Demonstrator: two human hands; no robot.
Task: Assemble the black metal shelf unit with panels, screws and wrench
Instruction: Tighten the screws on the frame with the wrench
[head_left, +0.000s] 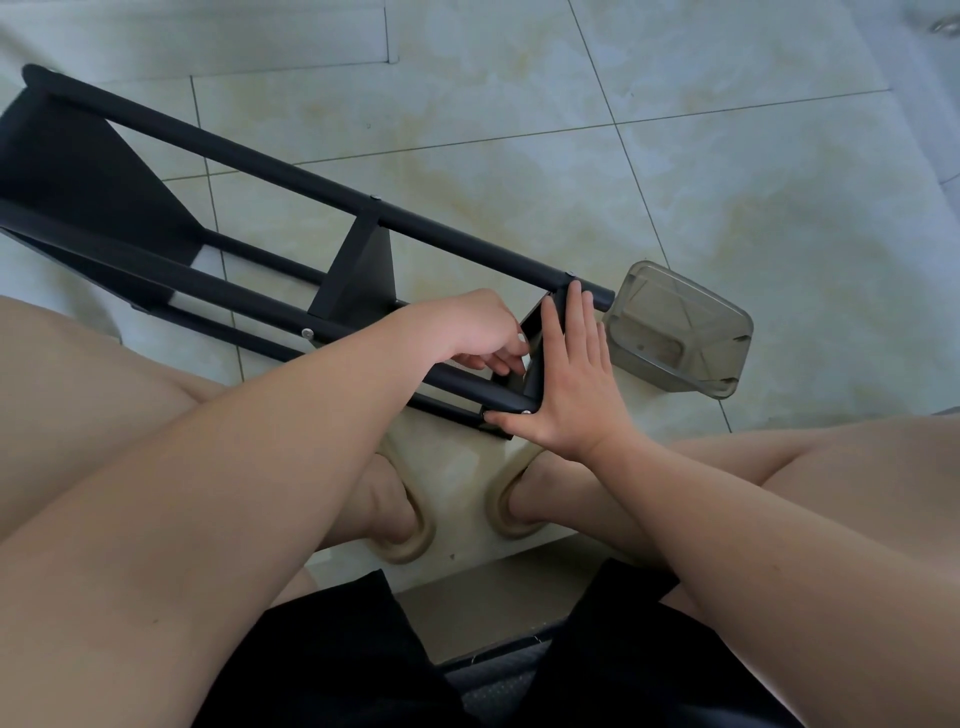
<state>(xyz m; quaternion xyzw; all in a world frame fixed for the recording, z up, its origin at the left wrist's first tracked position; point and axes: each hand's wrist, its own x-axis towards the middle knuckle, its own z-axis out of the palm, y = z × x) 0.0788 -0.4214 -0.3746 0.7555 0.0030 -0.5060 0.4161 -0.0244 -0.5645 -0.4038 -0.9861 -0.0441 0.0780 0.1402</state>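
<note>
On the floor, one shelf frame, one clear tub; right hand spread flat against end panel, left hand pinching there, object unclear.

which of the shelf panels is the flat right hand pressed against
The end panel nearest the person, by the clear plastic container. The right hand lies flat on it; the middle panel and far panel are untouched.

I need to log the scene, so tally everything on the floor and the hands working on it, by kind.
Black shelf frame: 1
Clear plastic tub: 1
Slippers: 2
Hands, left hand and right hand: 2
Total: 6
</note>
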